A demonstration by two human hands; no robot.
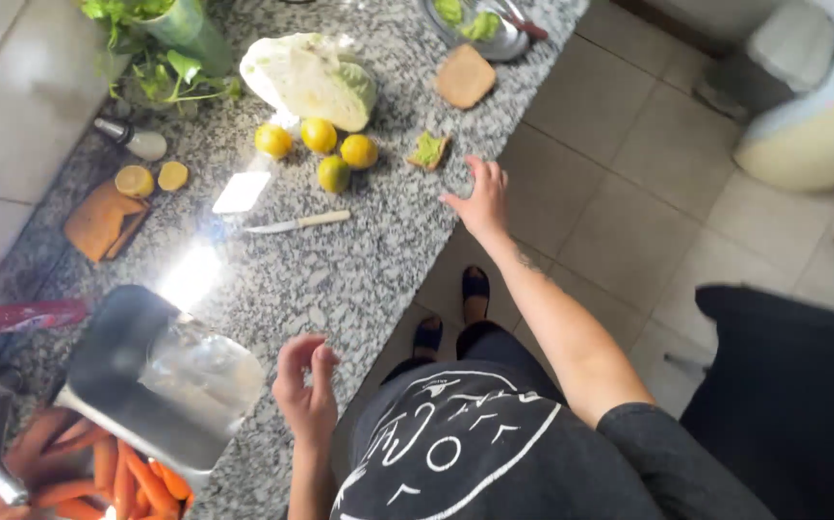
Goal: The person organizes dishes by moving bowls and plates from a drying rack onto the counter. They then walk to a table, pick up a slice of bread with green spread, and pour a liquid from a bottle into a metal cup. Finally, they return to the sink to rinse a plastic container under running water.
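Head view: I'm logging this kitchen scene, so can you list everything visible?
counter: one, speckled grey granite, centre
cabbage: one cut half, pale green, counter top
citrus fruits: four whole, yellow, below the cabbage
citrus halves: two, yellow, left
knife: one, pale handle, mid-counter
bread slice: one, brown, top
topped bread piece: one, green spread, near right hand
metal bowl: one, greens inside
carrots: several, orange, bottom left
left hand: empty, at counter edge
right hand: empty, fingers spread, at counter edge
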